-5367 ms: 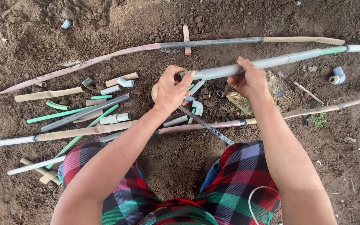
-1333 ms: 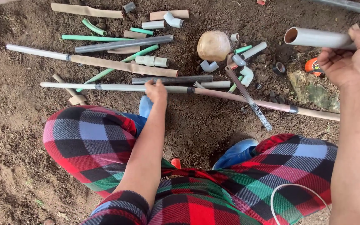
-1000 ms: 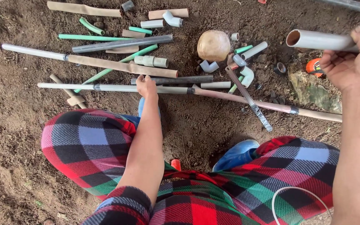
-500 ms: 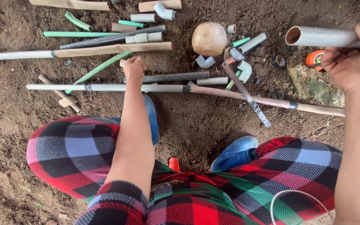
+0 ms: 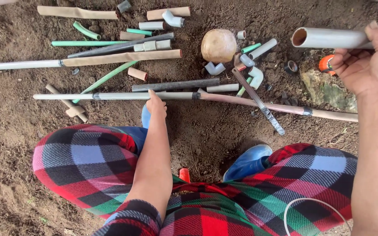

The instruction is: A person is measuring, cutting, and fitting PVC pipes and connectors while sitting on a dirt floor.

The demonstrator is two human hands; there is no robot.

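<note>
My left hand (image 5: 156, 105) reaches down between my knees, and its fingertips lie on a long thin grey pipe (image 5: 110, 96) stretched across the dirt. Whether the fingers grip it does not show. Just beyond the fingertips lies a short dark pipe (image 5: 176, 85). At the upper right, my right hand (image 5: 364, 65) is closed around a wider grey pipe (image 5: 324, 38) held above the ground, its open end pointing left.
Many pipe pieces lie on the dirt: a tan pipe (image 5: 123, 57), green pipes (image 5: 88, 43), grey elbow fittings (image 5: 215, 68). A round tan ball (image 5: 218, 45), a saw-like metal tool (image 5: 259, 102), an orange roll (image 5: 327, 63) and a stone (image 5: 329, 91) lie nearby. A blue shoe (image 5: 248, 161) sits below.
My left hand has slid along the long thin pipe, reached past it toward the dark pipe, then drawn back onto it. My right hand keeps holding the wider pipe.
</note>
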